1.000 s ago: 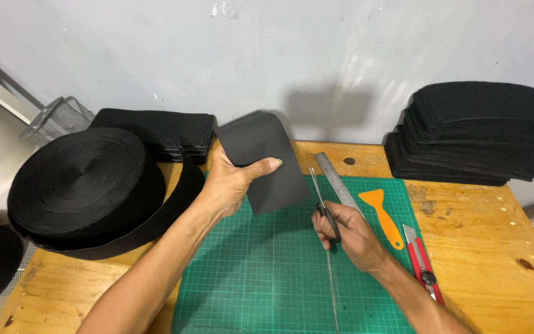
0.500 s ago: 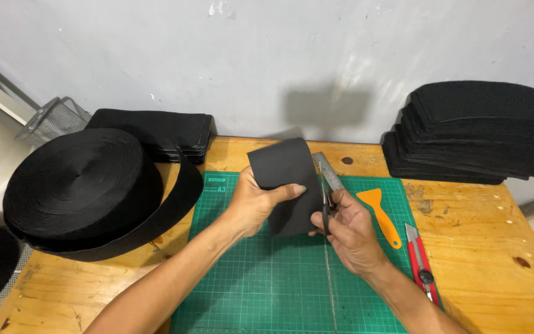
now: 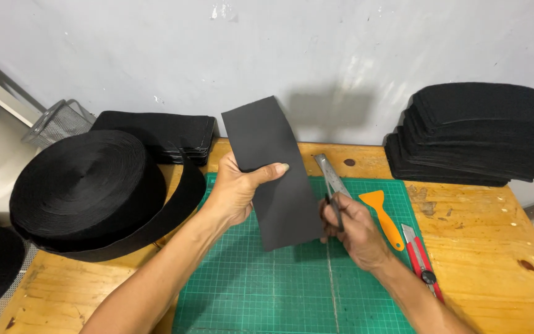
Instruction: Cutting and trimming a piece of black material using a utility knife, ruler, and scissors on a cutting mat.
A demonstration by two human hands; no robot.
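Raised higher now, black strip (image 3: 273, 173) clamped in left hand (image 3: 237, 193); right hand (image 3: 353, 229) grips black-handled tool (image 3: 335, 210) above green mat (image 3: 279, 291).

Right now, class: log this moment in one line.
left hand: holds black sheet | right hand: grips black tool | under: green mat

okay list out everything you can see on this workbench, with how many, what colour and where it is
Rectangular black sheet piece: one, black, held up over the mat.
Green gridded cutting mat: one, green, bench centre.
Steel ruler: one, silver, on the mat's right part.
Orange plastic scraper: one, orange, right of the ruler.
Red utility knife: one, red, mat's right edge.
Large black webbing roll: one, black, left.
Stack of black cut pieces: one stack, black, back right.
Folded black stack: one, black, back left.
Wire basket: one, grey, far left.
Wooden bench: one, tan.
Left hand: grips the sheet.
Right hand: holds a slim dark tool beside the sheet.
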